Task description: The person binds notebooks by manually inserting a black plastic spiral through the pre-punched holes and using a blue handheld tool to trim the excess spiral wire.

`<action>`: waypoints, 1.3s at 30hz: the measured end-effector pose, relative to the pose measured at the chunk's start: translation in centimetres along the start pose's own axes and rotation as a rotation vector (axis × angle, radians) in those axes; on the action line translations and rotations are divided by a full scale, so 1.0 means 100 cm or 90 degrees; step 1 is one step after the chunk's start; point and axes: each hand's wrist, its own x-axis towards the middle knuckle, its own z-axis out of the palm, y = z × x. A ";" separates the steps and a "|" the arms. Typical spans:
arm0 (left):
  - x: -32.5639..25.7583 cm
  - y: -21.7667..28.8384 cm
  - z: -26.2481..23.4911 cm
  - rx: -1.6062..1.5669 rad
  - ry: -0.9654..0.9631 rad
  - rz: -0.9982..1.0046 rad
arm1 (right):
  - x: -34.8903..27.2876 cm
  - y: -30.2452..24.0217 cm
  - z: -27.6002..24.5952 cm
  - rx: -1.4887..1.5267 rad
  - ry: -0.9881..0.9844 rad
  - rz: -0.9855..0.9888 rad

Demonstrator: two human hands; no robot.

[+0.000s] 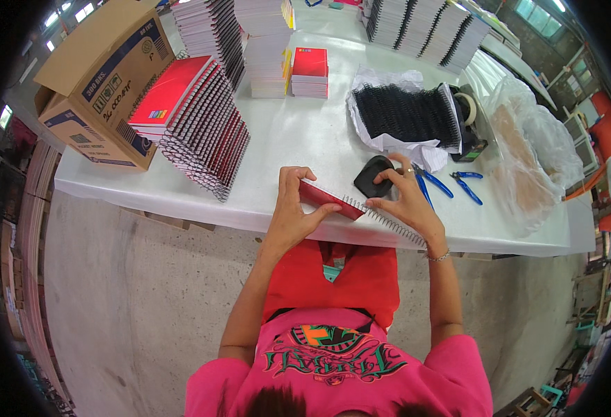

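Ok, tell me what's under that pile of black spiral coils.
Crumpled white paper shows under the edges of the black spiral coils, on the white-topped table. What lies beneath their middle is covered and can't be seen.

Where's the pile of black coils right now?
In the head view, the coils lie on white paper right of centre, beyond the right hand and left of the tape.

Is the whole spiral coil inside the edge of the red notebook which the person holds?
No, a long part of the spiral coil sticks out past the end of the red notebook.
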 end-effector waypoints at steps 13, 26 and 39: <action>-0.002 -0.003 0.006 -0.047 -0.007 -0.008 | 0.020 0.004 -0.043 0.354 -0.178 0.267; 0.005 -0.007 0.009 -0.133 -0.034 -0.016 | 0.023 -0.015 -0.031 0.064 -0.086 0.115; 0.008 -0.030 0.025 -0.369 -0.123 -0.060 | 0.020 0.016 -0.036 0.089 -0.088 0.269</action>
